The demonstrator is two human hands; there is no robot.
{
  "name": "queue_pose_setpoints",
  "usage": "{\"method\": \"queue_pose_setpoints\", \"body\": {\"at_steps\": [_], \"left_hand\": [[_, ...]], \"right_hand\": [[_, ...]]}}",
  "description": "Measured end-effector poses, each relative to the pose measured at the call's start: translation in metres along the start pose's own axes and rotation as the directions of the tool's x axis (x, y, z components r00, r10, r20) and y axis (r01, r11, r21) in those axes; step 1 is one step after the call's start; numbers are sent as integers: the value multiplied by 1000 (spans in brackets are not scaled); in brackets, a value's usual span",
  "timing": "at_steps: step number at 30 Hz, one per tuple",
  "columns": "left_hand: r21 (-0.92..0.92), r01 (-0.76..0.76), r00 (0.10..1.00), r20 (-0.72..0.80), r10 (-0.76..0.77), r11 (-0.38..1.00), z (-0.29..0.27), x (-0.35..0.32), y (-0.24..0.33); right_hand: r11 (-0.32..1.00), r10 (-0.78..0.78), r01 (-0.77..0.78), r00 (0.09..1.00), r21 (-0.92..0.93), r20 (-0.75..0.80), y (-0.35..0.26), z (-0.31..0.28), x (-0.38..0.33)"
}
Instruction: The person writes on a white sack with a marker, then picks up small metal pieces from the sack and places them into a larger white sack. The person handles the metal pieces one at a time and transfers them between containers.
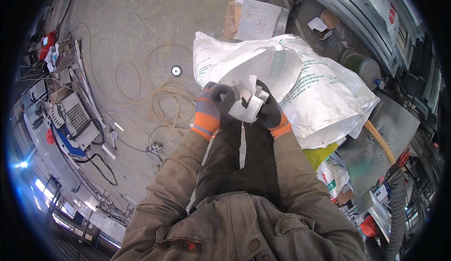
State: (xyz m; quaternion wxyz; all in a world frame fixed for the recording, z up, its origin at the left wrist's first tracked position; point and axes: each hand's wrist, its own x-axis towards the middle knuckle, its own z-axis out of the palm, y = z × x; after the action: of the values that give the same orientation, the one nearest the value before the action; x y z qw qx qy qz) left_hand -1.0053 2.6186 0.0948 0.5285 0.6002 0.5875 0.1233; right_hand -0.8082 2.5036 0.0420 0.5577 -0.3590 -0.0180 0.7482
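Several small silvery metal pieces (254, 105), some flat and some bent into angles, are bunched together in front of my thighs. My right hand (271, 112), in a dark-palmed glove with an orange cuff, closes round their right side. On the other side my left hand (209, 108), gloved in orange and grey, has its fingers curled against the left edge of the bunch. The dark fingertips partly hide where each piece is gripped. Just beyond the hands stands a large white woven sack (235, 56) with green print; what is inside it cannot be seen.
A second white sack (324, 96) leans at the right, near a metal sheet (390, 136) and a large bottle (359, 66). Cardboard (258, 21) lies beyond. A coiled hose (167, 103) and a small wheel (176, 70) are on the floor at left, near a perforated machine casing (81, 120).
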Motion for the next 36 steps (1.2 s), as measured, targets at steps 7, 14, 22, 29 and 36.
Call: {"method": "queue_pose_setpoints", "body": {"at_steps": [7,14,22,29,36], "left_hand": [[-30,19,996,-89,-22,999,1,0,5],[-19,36,999,-27,-37,999,-2,1,14],[54,132,985,108,-137,990,9,4,18],[-83,184,983,-9,-185,979,3,2,13],[155,97,994,27,-103,983,8,-3,13]], "right_hand": [[1000,22,-23,1000,4,3,1,-4,6],[934,70,-51,997,-354,42,-17,2,-4],[885,143,-54,977,-462,159,-30,23,-9],[914,183,-120,974,-389,130,-31,19,-29],[992,125,-120,963,-38,237,-31,13,-37]]}}
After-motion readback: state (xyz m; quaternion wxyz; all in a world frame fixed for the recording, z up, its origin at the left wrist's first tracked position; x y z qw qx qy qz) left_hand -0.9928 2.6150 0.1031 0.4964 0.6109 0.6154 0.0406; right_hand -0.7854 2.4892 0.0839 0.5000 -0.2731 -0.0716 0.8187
